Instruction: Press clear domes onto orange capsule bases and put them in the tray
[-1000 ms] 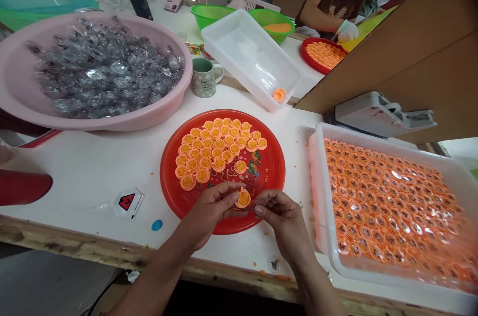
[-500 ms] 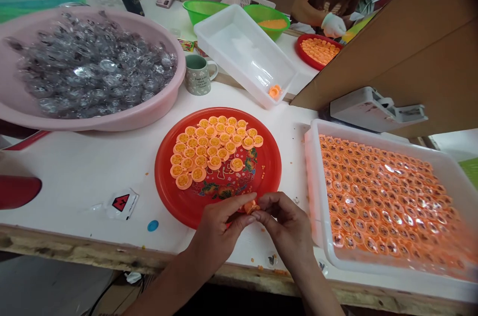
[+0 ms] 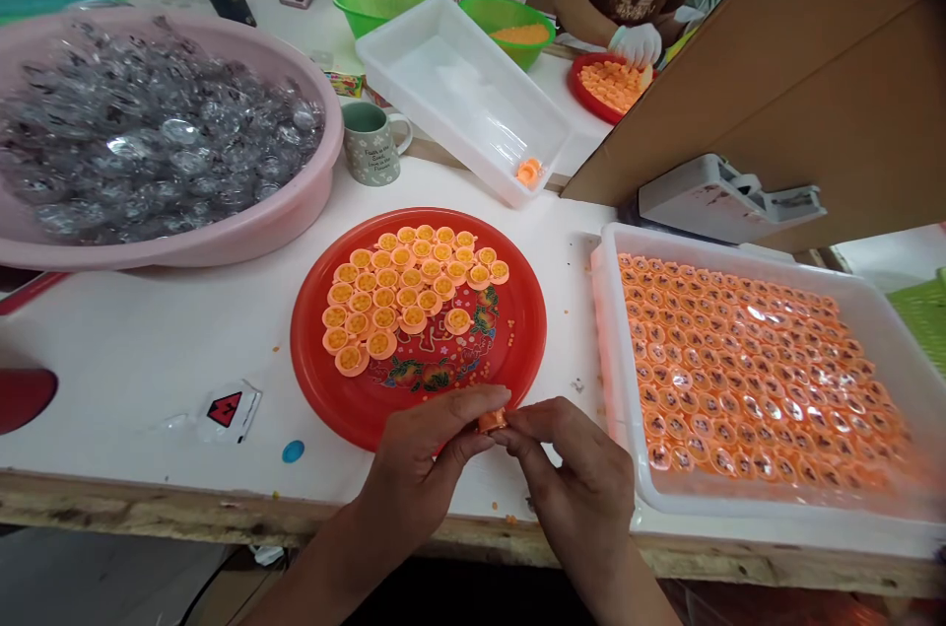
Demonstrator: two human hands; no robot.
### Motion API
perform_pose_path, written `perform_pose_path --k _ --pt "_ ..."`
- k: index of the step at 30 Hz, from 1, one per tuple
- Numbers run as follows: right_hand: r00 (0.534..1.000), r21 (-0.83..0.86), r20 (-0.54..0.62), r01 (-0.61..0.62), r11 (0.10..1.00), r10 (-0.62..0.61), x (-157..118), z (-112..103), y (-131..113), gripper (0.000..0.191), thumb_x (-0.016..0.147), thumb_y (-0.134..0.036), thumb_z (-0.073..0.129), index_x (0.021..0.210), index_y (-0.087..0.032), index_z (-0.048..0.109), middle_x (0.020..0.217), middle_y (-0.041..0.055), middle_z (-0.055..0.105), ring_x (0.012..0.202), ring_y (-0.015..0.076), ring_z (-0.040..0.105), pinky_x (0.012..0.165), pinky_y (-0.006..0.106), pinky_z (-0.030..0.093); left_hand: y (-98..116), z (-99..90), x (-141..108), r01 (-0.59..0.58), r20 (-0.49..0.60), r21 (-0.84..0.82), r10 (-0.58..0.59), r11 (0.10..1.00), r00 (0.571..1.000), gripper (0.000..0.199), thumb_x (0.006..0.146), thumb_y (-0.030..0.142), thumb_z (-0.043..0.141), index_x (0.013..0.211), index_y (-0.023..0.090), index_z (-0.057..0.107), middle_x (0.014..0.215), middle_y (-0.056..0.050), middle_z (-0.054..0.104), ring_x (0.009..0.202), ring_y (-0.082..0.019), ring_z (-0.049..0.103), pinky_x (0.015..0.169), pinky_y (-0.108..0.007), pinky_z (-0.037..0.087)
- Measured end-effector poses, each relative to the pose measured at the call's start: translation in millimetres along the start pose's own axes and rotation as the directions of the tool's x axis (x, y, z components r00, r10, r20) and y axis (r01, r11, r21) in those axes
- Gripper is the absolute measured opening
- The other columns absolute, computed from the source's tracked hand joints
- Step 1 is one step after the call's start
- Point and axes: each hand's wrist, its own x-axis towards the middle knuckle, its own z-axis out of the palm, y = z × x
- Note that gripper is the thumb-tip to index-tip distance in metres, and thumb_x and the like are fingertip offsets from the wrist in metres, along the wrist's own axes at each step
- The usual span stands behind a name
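Between the fingertips of both hands is a small orange piece [image 3: 492, 421], held just over the front edge of the red round tray [image 3: 317, 389]. My left hand [image 3: 429, 458] pinches it from the left, thumb below and index finger on top. From the right, my right hand [image 3: 573, 468] closes thumb and fingers on its edge. Small orange cups with yellow filling [image 3: 384, 296] cover the tray's upper left part, and a single cup [image 3: 458, 320] sits apart from them. The fingers hide part of the held piece.
At right, a white bin [image 3: 636, 449] holds rows of wrapped orange cups. A pink basin [image 3: 325, 182] of clear plastic pieces stands left, beside a green mug [image 3: 371, 148]. Behind are a tilted white bin [image 3: 458, 84] and a person's gloved hand [image 3: 637, 44] over another red tray.
The view has shifted slightly, so the table items sit a little further left. My right hand's fingers have straightened somewhat beside the orange piece. The other person's gloved hand has moved onto the far tray.
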Motion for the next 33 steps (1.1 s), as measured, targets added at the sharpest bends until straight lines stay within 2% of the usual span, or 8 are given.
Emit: perform_pose_path --k 5,8,11,16,23,26,29,33 --pt "1.000 -0.054 -0.009 0.005 0.999 -0.006 0 -1 -2 0.011 0.086 -0.014 0.068 0.085 -0.025 0.066 0.072 -0.0005 0.065 0.062 0.0148 0.060 0.056 0.025 0.049 1 -0.5 -1 -0.029 0.011 0.029 0.028 0.999 1.000 0.032 0.087 0.016 0.062 0.114 0.033 0.069 0.101 0.003 0.075 0.088 -0.014 0.070 0.085 -0.024 0.056" --pt "0.998 -0.014 -0.006 -0.063 0.998 0.063 0 -2 2 0.025 0.086 -0.018 0.069 0.109 -0.028 0.061 0.087 0.0006 0.064 0.070 0.0148 0.061 0.063 0.025 0.052 4 3.3 -1 0.029 -0.012 -0.071 -0.030 0.997 0.999 0.036 0.086 0.016 0.063 0.117 0.034 0.066 0.113 0.003 0.072 0.100 -0.016 0.068 0.088 -0.024 0.056" --pt "0.994 -0.019 0.105 -0.029 0.999 0.031 2 -5 5 0.036 0.090 -0.017 0.063 0.124 -0.028 0.055 0.105 0.0036 0.063 0.086 0.0167 0.062 0.075 0.027 0.052 5 7.5 -2 0.124 0.002 -0.224 -0.127 0.967 0.992 0.033 0.085 0.017 0.065 0.114 0.032 0.067 0.116 0.001 0.070 0.103 -0.017 0.067 0.089 -0.025 0.056" --pt "0.994 -0.115 0.094 0.070 0.991 -0.060 -1 -8 4 0.028 0.092 -0.014 0.058 0.117 -0.026 0.055 0.098 0.0017 0.062 0.085 0.0153 0.060 0.076 0.026 0.049 3 9.9 -1 0.175 -0.013 -0.358 -0.192 0.917 0.981 0.025 0.082 0.019 0.068 0.105 0.027 0.070 0.111 -0.002 0.067 0.104 -0.020 0.065 0.089 -0.030 0.056" --pt "0.996 -0.057 0.031 0.081 0.995 -0.079 -7 -2 -4 0.013 0.093 -0.014 0.053 0.104 -0.021 0.055 0.081 -0.0004 0.058 0.068 0.0119 0.056 0.060 0.023 0.044 -7 11.4 -3 0.147 0.006 -0.359 -0.155 0.922 0.988 0.017 0.081 0.021 0.069 0.098 0.024 0.069 0.094 -0.002 0.067 0.090 -0.017 0.063 0.083 -0.029 0.052" --pt "1.000 0.003 0.005 -0.025 1.000 0.025 -9 3 4 0.008 0.091 -0.018 0.058 0.098 -0.020 0.058 0.073 -0.0021 0.055 0.062 0.0116 0.052 0.054 0.023 0.040 -11 18.5 -7 0.174 -0.037 -0.355 -0.200 0.918 0.979 0.014 0.082 0.023 0.068 0.096 0.023 0.068 0.091 -0.002 0.067 0.089 -0.017 0.062 0.081 -0.029 0.051" --pt "0.970 0.176 0.096 -0.236 0.956 0.222 -12 3 15 0.008 0.089 -0.027 0.062 0.094 -0.020 0.061 0.071 -0.0023 0.055 0.063 0.0124 0.051 0.056 0.023 0.041 -10 25.2 -4 0.236 -0.030 -0.316 -0.258 0.919 0.966 0.013 0.080 0.024 0.069 0.092 0.021 0.069 0.090 -0.002 0.068 0.087 -0.018 0.064 0.078 -0.029 0.052" --pt "0.910 0.277 0.175 -0.411 0.868 0.375 -15 -22 30 0.020 0.085 -0.035 0.069 0.097 -0.020 0.064 0.074 -0.0005 0.058 0.067 0.0137 0.053 0.061 0.025 0.044 -11 18.9 18 0.192 0.030 -0.006 -0.192 0.981 0.981 0.015 0.078 0.029 0.070 0.092 0.022 0.071 0.089 -0.003 0.071 0.083 -0.020 0.064 0.078 -0.031 0.052"
